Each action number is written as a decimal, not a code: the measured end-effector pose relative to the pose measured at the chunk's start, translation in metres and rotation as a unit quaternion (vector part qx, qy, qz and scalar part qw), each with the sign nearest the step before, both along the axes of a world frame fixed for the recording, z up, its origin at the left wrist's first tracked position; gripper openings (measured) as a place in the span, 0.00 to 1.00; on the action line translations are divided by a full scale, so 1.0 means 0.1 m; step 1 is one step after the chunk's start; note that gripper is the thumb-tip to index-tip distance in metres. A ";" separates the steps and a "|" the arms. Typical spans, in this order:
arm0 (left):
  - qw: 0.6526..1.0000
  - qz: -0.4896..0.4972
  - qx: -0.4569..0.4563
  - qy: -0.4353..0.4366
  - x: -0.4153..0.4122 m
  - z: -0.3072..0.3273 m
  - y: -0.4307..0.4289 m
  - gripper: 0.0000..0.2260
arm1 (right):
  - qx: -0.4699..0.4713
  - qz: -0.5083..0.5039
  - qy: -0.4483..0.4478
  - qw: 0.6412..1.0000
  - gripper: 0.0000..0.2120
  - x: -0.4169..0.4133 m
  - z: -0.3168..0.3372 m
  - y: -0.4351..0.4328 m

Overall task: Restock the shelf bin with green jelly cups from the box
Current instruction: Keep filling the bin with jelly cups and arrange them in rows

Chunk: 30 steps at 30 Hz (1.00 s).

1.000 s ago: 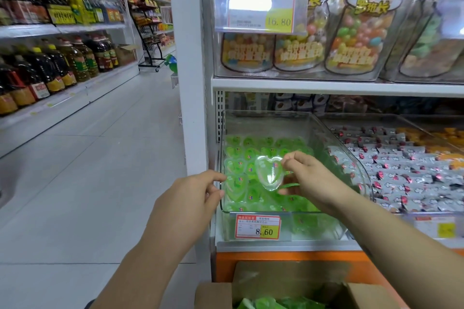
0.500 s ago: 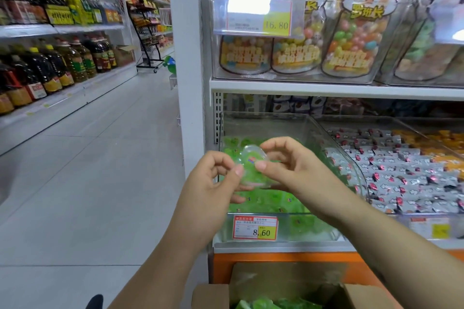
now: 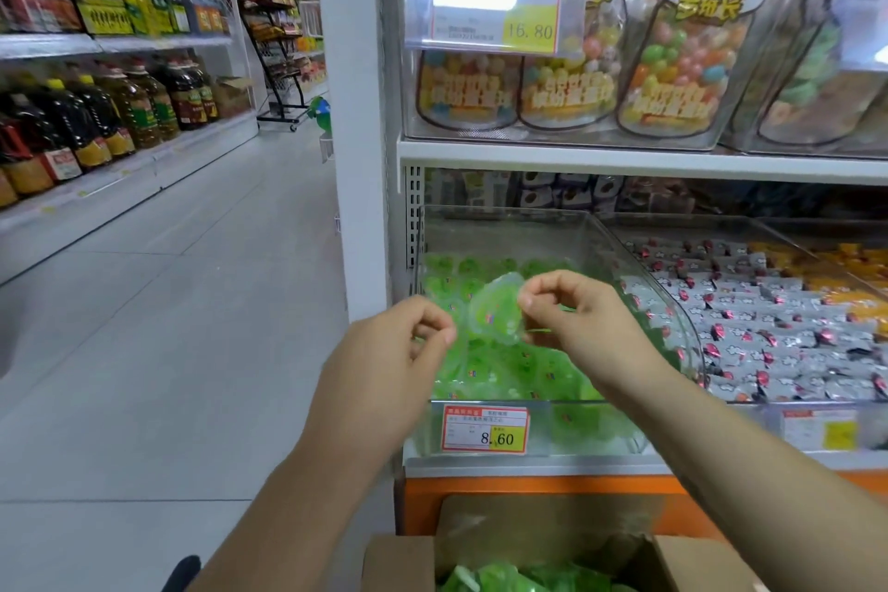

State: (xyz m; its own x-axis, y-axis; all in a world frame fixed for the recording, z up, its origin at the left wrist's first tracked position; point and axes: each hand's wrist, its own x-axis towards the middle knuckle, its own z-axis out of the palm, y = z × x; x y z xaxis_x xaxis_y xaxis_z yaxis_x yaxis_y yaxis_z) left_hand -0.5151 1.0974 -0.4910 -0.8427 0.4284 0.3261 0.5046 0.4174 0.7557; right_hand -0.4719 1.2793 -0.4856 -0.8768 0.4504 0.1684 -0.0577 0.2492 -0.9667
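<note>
Drawing apart since half a second ago, the left hand point(image 3: 399, 351) is off the green jelly cup point(image 3: 497, 310) and curled just beside it, thumb against forefinger (nothing visible in it). Meanwhile the right hand point(image 3: 581, 327) pinches the cup's right edge, holding it between both hands above the clear shelf bin point(image 3: 504, 231); the box point(image 3: 399, 558) sits below.

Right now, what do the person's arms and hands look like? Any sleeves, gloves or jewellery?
The left arm and right arm are bare to the frame's edge; no sleeves show. The left hand and right hand wear no gloves, and no ring, watch or bracelet shows. Visible nails look short and unpainted.
</note>
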 end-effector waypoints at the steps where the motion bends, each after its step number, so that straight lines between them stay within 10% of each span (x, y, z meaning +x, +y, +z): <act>1: 1.000 0.015 -0.015 0.014 -0.03 -0.01 -0.05 0.05 | 0.079 -0.018 -0.031 0.996 0.07 -0.02 -0.03 0.07; 10: 0.995 0.014 -0.095 0.008 -0.05 -0.05 -0.13 0.05 | 0.206 0.033 -0.213 0.955 0.11 -0.31 -0.32 0.19; 30: 0.996 0.012 -0.093 0.007 -0.05 -0.06 -0.09 0.05 | 0.397 0.011 -0.195 0.897 0.19 -0.19 -0.30 0.22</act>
State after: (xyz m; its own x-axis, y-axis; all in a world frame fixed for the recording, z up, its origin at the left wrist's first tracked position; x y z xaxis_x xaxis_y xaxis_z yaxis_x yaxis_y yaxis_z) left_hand -0.5204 1.0881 -0.4973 -0.8491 0.4628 0.2547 0.5031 0.5614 0.6571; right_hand -0.4913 1.3016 -0.5153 -0.9456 0.3074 0.1069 0.2339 0.8703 -0.4335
